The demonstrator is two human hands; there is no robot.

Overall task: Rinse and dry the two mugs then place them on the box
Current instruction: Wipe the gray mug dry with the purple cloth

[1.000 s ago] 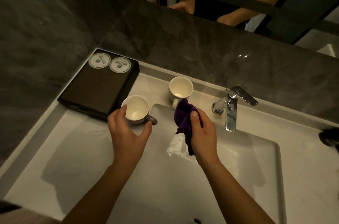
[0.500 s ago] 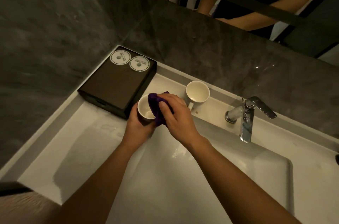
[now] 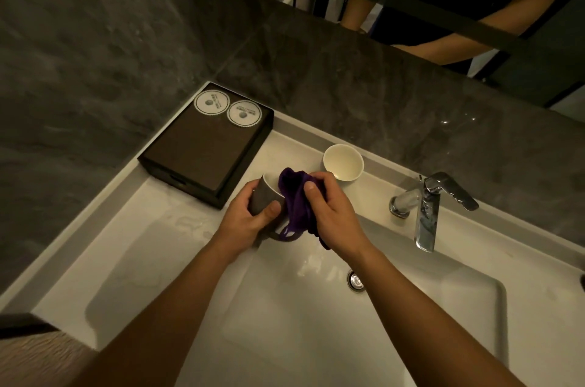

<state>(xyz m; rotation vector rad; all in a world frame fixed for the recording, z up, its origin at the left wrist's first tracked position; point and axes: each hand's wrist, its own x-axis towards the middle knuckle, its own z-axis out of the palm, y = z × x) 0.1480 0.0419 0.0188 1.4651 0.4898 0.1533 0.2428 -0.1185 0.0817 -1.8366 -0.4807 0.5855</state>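
My left hand (image 3: 250, 218) grips a grey mug (image 3: 264, 198) with a white inside, tilted on its side above the left rim of the sink. My right hand (image 3: 329, 209) presses a purple cloth (image 3: 296, 199) into the mug's mouth, so the inside is hidden. A second mug (image 3: 343, 162), white inside, stands upright on the counter ledge behind my hands. The dark brown box (image 3: 205, 146) lies flat at the back left corner with two round white coasters (image 3: 228, 108) on its far end.
A chrome faucet (image 3: 427, 209) stands at the right of the white basin (image 3: 316, 323), whose drain (image 3: 356, 280) is visible. Grey stone wall runs behind. A mirror above reflects a person's arms.
My left hand lifted the mug from beside the box and tipped it on its side. My right hand brought the purple cloth over and pushed it into the mug.
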